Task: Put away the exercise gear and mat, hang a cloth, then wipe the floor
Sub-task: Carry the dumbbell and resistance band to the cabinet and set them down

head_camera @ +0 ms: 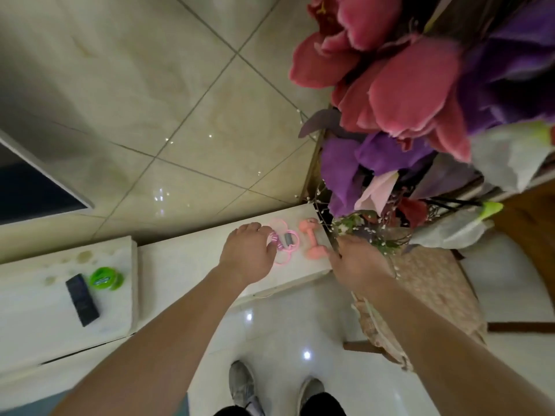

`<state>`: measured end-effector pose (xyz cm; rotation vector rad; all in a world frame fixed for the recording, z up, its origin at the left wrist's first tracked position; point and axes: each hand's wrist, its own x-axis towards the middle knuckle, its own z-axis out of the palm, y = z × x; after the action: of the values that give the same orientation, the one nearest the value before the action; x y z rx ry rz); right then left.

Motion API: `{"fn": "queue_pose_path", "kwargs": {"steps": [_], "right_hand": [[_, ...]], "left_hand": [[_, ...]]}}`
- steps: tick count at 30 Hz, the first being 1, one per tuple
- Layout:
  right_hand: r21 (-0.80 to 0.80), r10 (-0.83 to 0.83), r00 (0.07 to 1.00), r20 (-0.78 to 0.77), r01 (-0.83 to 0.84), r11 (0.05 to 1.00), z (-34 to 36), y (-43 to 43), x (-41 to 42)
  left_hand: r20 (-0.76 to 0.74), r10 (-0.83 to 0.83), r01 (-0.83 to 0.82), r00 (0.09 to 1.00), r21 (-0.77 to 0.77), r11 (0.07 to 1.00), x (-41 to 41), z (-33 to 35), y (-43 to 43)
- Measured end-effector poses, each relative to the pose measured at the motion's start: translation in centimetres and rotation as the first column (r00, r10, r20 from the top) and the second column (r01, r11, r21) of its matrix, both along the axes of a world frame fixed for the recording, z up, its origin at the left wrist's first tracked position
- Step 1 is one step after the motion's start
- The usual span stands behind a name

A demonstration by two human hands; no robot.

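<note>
**On the white bench, both hands at the exercise gear**

On the white bench (186,265) in front of us lie the two pieces of gear we can see. A pink skipping rope (289,239) is coiled into loops with its handles bundled in the middle. A pink dumbbell (312,240) lies just beside it on the right, close to the bench's end. No mat or cloth is in view.

We judge the step in hand to be the gear itself, though we cannot tell whether it is being gathered up or set down. To do it well, we would keep the rope's loops and handles together as one bundle so nothing trails off the edge. We would also close fully around the dumbbell's middle bar rather than nudging its end, since it lies near the corner and could roll off. The big red and purple flowers (390,85) hang over the right arm, so we would move low and straight to avoid brushing their stems.

The left hand (247,250) is palm down, its fingers (270,246) curled onto the rope's handles in what looks like a light grasp. The right hand (357,262) grasps nothing. Its fingers (333,253) are stretched out and relaxed, their tips at the near head of the dumbbell, touching it or just short of it.

Further left on the bench, well apart from the gear, sit a green round tub (106,277) and a black remote (81,299).
</note>
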<state>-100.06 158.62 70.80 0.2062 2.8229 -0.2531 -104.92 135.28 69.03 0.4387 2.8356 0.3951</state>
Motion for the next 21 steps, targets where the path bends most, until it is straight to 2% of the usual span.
{"fn": "queue_pose_path", "kwargs": {"steps": [7,21], "right_hand": [[-0.019,0.068,0.996,-0.049,-0.069,0.997,4.7,1.7,3.8],[-0.018,0.192,0.958,-0.211,-0.2,0.98,13.8,3.5,12.6]], "left_hand": [[0.015,0.027,-0.027,1.0,-0.018,0.999,4.4,5.1,1.1],[-0.046,0.168,-0.166,0.985,0.061,0.984,16.1,13.2,3.7]]}}
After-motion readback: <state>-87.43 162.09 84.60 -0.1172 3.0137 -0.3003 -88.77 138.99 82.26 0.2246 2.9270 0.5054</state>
